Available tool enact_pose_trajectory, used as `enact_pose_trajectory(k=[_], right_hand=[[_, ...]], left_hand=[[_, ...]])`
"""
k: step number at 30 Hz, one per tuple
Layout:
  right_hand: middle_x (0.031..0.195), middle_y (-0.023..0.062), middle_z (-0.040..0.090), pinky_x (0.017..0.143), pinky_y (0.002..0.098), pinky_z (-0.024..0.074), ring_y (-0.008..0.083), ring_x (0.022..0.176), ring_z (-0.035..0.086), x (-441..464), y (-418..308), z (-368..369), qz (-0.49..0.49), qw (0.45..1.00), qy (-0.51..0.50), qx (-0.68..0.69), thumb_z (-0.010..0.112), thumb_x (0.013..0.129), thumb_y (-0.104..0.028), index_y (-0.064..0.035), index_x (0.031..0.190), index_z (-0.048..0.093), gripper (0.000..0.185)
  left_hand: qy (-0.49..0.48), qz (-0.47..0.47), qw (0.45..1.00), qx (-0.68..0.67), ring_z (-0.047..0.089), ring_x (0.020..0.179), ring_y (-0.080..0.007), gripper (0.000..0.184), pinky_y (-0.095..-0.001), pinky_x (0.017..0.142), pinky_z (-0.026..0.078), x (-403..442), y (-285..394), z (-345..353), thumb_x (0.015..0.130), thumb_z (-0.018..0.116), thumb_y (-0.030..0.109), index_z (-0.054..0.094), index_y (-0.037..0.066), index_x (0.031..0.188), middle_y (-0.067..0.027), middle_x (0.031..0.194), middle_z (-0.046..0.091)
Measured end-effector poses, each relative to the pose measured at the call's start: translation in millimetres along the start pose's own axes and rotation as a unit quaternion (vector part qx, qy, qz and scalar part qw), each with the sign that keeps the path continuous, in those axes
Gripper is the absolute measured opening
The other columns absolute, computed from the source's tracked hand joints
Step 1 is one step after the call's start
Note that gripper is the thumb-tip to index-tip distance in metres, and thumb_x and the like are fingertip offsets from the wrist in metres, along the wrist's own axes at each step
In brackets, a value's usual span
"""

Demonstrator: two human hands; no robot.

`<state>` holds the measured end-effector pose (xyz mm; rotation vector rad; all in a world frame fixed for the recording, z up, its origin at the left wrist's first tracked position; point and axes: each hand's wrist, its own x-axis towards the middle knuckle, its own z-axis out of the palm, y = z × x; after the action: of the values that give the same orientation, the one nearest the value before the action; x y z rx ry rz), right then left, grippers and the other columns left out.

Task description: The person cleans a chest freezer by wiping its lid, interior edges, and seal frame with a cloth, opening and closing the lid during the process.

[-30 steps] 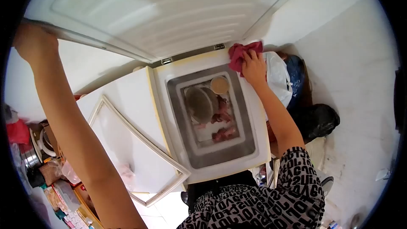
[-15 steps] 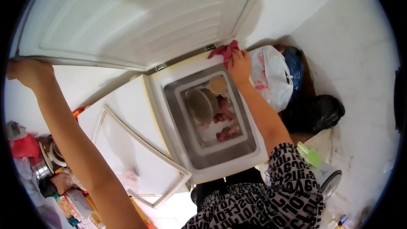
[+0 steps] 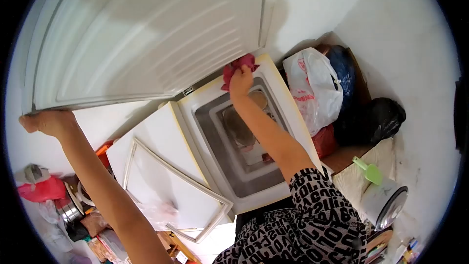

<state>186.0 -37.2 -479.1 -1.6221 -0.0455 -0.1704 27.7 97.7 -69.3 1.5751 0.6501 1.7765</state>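
My left hand (image 3: 51,123) is closed on the lower left edge of the raised white freezer lid (image 3: 146,34). With its fingers pressed on a dark red cloth (image 3: 250,60), my right hand (image 3: 241,84) is at the back rim of the chest freezer (image 3: 269,71), close under the lid. Inside the freezer are a grey round pot (image 3: 236,126) and a round container with a tan top (image 3: 259,99). Reddish pieces that look like meat (image 3: 266,157) show beside my right forearm, which hides part of the inside.
A white panel with a pale frame (image 3: 178,190) lies left of the freezer opening. To the right are a white plastic bag (image 3: 312,88), a black bag (image 3: 373,122), and a green scoop (image 3: 371,172) by a white canister (image 3: 383,203). Household items crowd the lower left.
My right hand has moved the cloth leftward along the back rim from the corner toward the hinge. My left hand still holds the lid. The whole view has shifted and turned somewhat.
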Motion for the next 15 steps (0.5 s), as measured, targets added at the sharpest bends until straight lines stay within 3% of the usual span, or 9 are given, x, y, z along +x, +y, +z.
enact_pose_trajectory(k=[1, 2, 4, 9, 11, 12, 13, 14, 15], right_hand=[[0.082, 0.0201, 0.055, 0.068, 0.0442, 0.0423, 0.0374, 0.074, 0.054, 22.2, 3.8, -2.0, 0.002, 1.000, 0.006, 0.005, 0.046, 0.082, -0.006, -0.0005, 0.082, 0.052, 0.009], [0.082, 0.0175, 0.055, 0.068, 0.0434, 0.0426, 0.0348, 0.073, 0.054, 44.4, 8.6, -4.1, 0.182, 0.976, 0.015, 0.122, 0.044, 0.084, -0.008, -0.0017, 0.083, 0.053, 0.011], [0.081, 0.0148, 0.055, 0.068, 0.0425, 0.0428, 0.0323, 0.073, 0.055, 47.2, 4.4, 4.4, 0.361, 0.900, 0.028, 0.244, 0.043, 0.085, -0.010, -0.0029, 0.083, 0.053, 0.013], [0.094, 0.0207, 0.058, 0.083, 0.0463, 0.0425, 0.0381, 0.091, 0.053, 25.2, -4.9, 19.9, 0.265, 0.960, 0.058, 0.069, 0.046, 0.082, -0.008, 0.0031, 0.091, 0.059, 0.019], [0.080, 0.0134, 0.057, 0.082, 0.0345, 0.0431, 0.0271, 0.088, 0.057, 14.9, 4.6, 17.1, 0.115, 0.971, -0.038, -0.207, 0.038, 0.088, -0.007, -0.0029, 0.078, 0.048, 0.015], [0.085, 0.0155, 0.058, 0.081, 0.0375, 0.0454, 0.0343, 0.084, 0.058, 24.5, 7.7, 19.0, -0.006, 0.983, 0.089, -0.159, 0.042, 0.083, -0.003, -0.0006, 0.082, 0.050, 0.009], [0.085, 0.0155, 0.058, 0.081, 0.0375, 0.0454, 0.0343, 0.084, 0.058, 35.6, 1.2, 7.1, -0.002, 0.983, 0.088, -0.160, 0.042, 0.083, -0.003, -0.0006, 0.082, 0.050, 0.009], [0.100, 0.0220, 0.053, 0.087, 0.0409, 0.0431, 0.0386, 0.095, 0.054, 53.8, -8.9, -0.7, 0.236, 0.967, 0.065, 0.074, 0.045, 0.080, -0.001, 0.0036, 0.091, 0.054, 0.015], [0.105, 0.0238, 0.051, 0.089, 0.0419, 0.0422, 0.0400, 0.099, 0.052, 51.1, -4.6, 3.8, 0.293, 0.941, 0.061, 0.161, 0.046, 0.080, -0.001, 0.0044, 0.094, 0.056, 0.018]], left_hand=[[-0.006, 0.005, 1.000, -0.002, 0.042, 0.123, -0.0291, 0.074, -0.0413, 0.101, 0.038, -2.1, 2.7, 3.2, 0.082, 0.025, 0.059, 0.042, 0.006, 0.131, -0.0117, 0.136, 0.042], [0.008, -0.003, 1.000, -0.001, 0.042, 0.123, -0.0292, 0.074, -0.0414, 0.101, 0.038, -6.0, 2.2, 1.2, 0.083, 0.025, 0.060, 0.042, 0.006, 0.130, -0.0119, 0.136, 0.041], [0.038, 0.001, 0.999, 0.016, 0.044, 0.122, -0.0309, 0.074, -0.0439, 0.098, 0.041, -7.3, 8.4, 8.6, 0.082, 0.024, 0.056, 0.043, 0.002, 0.129, -0.0157, 0.134, 0.042], [-0.006, 0.016, 1.000, -0.019, 0.044, 0.120, -0.0309, 0.073, -0.0428, 0.098, 0.040, 12.1, -8.9, -4.3, 0.083, 0.025, 0.055, 0.043, 0.001, 0.128, -0.0156, 0.131, 0.045], [0.004, -0.005, 1.000, -0.024, 0.044, 0.121, -0.0306, 0.072, -0.0425, 0.099, 0.039, 5.1, -2.3, -1.0, 0.083, 0.025, 0.055, 0.043, 0.002, 0.128, -0.0157, 0.131, 0.045], [0.015, -0.005, 1.000, -0.011, 0.044, 0.121, -0.0305, 0.072, -0.0424, 0.100, 0.038, 3.5, 1.0, 1.3, 0.083, 0.024, 0.055, 0.043, 0.002, 0.129, -0.0158, 0.131, 0.045], [0.012, -0.005, 1.000, -0.009, 0.044, 0.121, -0.0305, 0.072, -0.0424, 0.100, 0.038, 1.1, 1.2, 0.6, 0.083, 0.024, 0.055, 0.043, 0.002, 0.129, -0.0158, 0.131, 0.045], [0.008, 0.000, 1.000, -0.016, 0.044, 0.121, -0.0303, 0.072, -0.0422, 0.100, 0.038, 2.5, 2.8, 3.2, 0.083, 0.024, 0.055, 0.043, 0.002, 0.129, -0.0157, 0.131, 0.045], [0.007, 0.001, 1.000, -0.020, 0.044, 0.121, -0.0301, 0.071, -0.0421, 0.101, 0.038, 1.1, 2.3, 2.2, 0.084, 0.023, 0.054, 0.043, 0.003, 0.129, -0.0156, 0.131, 0.045]])
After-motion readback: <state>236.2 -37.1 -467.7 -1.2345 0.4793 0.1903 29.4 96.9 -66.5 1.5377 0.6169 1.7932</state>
